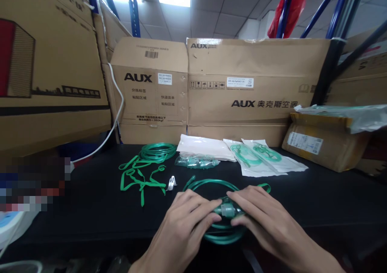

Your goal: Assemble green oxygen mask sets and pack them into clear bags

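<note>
Near the front edge of the black table, both hands hold a translucent green oxygen mask with a pale connector in its middle. My left hand pinches it from the left, thumb and fingers close to the connector. From the right, my right hand grips it between thumb and fingers. Most of the mask is covered by the hands. Under and behind it lies a loop of green tubing, with one end sticking out at the upper left. A green elastic strap shows beyond my right hand.
Loose green straps, silver metal strips and coiled green tubing lie left. Clear green-tinted mask pieces, a white packet and bagged tubing sets lie behind. Cardboard boxes wall the back; a smaller carton stands right.
</note>
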Motion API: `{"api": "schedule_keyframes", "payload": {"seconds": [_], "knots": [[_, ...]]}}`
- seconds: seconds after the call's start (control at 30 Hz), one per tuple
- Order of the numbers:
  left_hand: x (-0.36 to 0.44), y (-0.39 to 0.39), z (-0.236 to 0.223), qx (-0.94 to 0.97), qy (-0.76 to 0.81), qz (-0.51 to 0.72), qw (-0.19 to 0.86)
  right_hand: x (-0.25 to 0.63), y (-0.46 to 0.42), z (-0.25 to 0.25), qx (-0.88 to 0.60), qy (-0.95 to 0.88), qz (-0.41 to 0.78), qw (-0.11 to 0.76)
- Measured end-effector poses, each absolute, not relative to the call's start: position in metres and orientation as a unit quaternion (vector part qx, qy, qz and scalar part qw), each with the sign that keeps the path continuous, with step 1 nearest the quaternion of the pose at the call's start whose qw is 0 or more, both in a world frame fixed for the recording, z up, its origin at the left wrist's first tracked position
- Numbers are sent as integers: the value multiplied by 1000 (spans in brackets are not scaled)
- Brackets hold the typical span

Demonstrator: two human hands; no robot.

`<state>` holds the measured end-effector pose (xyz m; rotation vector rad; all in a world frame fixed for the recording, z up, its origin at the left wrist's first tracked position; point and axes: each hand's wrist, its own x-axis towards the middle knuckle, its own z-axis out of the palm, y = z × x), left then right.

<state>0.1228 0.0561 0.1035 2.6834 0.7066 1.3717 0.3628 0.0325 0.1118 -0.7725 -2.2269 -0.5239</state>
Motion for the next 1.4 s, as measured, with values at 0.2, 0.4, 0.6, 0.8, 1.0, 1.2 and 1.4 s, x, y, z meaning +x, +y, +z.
{"api": "schedule_keyframes", "payload": {"seconds": [0.2, 0.4, 0.6, 0.8, 1.0, 1.2, 1.4], "knots": [[124, 56, 102, 847, 199, 492, 1, 362, 26, 114, -305, -860, -193, 361], [125, 57, 100, 835, 169, 524, 5, 359, 19, 120, -295, -859, -191, 373], [125, 57, 98, 836, 154, 527, 13, 358, 17, 116, -310, -866, -139, 367], [126, 56, 97, 832, 179, 525, 14, 355, 22, 109, -289, -865, -88, 400], [127, 56, 99, 827, 191, 529, 2, 354, 26, 104, -292, -861, -78, 410], [127, 55, 98, 828, 203, 522, 3, 351, 27, 107, -282, -856, -96, 422], [125, 54, 99, 839, 210, 502, 3, 351, 28, 107, -272, -860, -84, 423]]}}
